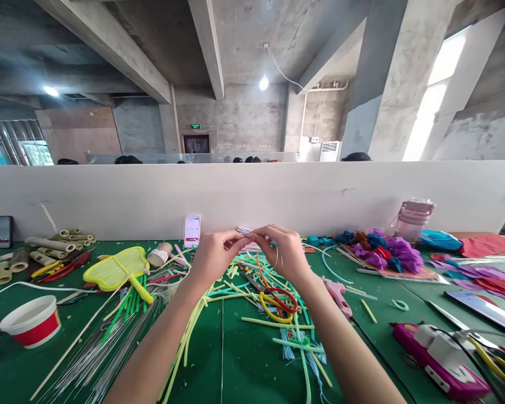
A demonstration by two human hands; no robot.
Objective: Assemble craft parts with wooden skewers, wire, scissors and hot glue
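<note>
My left hand (214, 255) and my right hand (283, 249) meet above the green table (244, 365), fingers pinched together on a small bundle of thin pale sticks or wires (244, 230) held between them. A thin wire loop hangs from my right hand's fingers. Under the hands lies a heap of coloured plastic tubes (252, 292), green, yellow and orange. Scissors with red and yellow handles (275, 300) rest in that heap.
A yellow fan-shaped swatter (115, 268), silver wires (96, 353), a red-and-white cup (31, 321) and paper rolls (54, 247) lie left. A phone (192, 230) leans on the white partition (252, 196). Pink glue gun (338, 293), purple fabric flowers (382, 252), a pink tool (441, 353) sit right.
</note>
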